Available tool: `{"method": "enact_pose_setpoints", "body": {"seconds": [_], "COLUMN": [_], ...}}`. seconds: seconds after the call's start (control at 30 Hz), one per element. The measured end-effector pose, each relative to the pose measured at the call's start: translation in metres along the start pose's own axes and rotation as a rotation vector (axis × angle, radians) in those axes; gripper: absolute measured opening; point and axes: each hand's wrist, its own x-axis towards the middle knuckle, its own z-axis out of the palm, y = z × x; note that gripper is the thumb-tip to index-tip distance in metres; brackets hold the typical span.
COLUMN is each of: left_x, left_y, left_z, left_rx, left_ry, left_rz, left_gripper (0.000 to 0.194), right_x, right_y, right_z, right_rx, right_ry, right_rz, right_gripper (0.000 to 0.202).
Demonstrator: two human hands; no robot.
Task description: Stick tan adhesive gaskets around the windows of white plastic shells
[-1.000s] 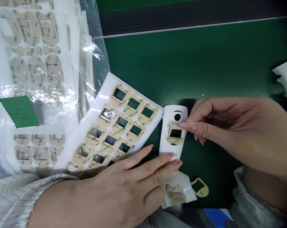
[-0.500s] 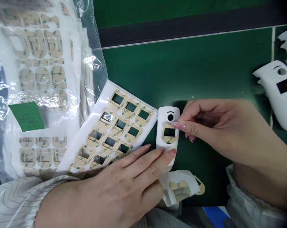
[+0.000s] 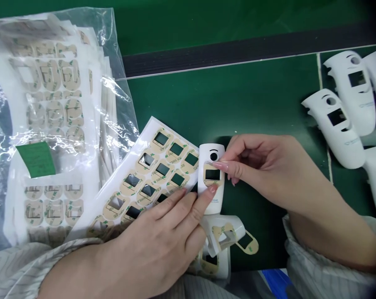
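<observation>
A white plastic shell (image 3: 217, 203) with a round hole near its top lies upright on the green mat. A tan adhesive piece (image 3: 209, 181) surrounds the shell's rectangular window. My right hand (image 3: 262, 170) pinches the upper right edge of this piece between thumb and forefinger. My left hand (image 3: 163, 241) lies with fingers stretched out, partly over a white sheet of adhesive pieces (image 3: 172, 178); its forefinger tip presses the lower edge of the piece on the shell. Below the shell is a curled white backing (image 3: 215, 236) with a loose tan piece (image 3: 251, 246) beside it.
At the left, a clear plastic bag (image 3: 125, 99) holds stacked adhesive sheets and bears a green label (image 3: 36, 159). Several more white shells (image 3: 346, 145) lie at the right. A dark strip (image 3: 222, 54) crosses behind the green mat (image 3: 237, 99).
The view has shifted, showing more shells at the right. My left forefinger has moved up the shell to the lower edge of the adhesive piece, uncovering printed lettering. My right hand keeps its pinch.
</observation>
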Motion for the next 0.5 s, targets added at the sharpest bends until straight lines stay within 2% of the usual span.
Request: {"method": "enact_pose_setpoints", "body": {"seconds": [0.5], "left_x": [-0.0021], "left_y": [0.0031], "left_z": [0.0036], "left_rx": [0.107], "left_ry": [0.020], "left_rz": [0.047], "left_gripper": [0.025], "right_x": [-0.0052], "right_y": [0.0030], "right_z": [-0.0052], "right_rx": [0.087], "right_ry": [0.025], "right_rz": [-0.043], "right_gripper": [0.028]}}
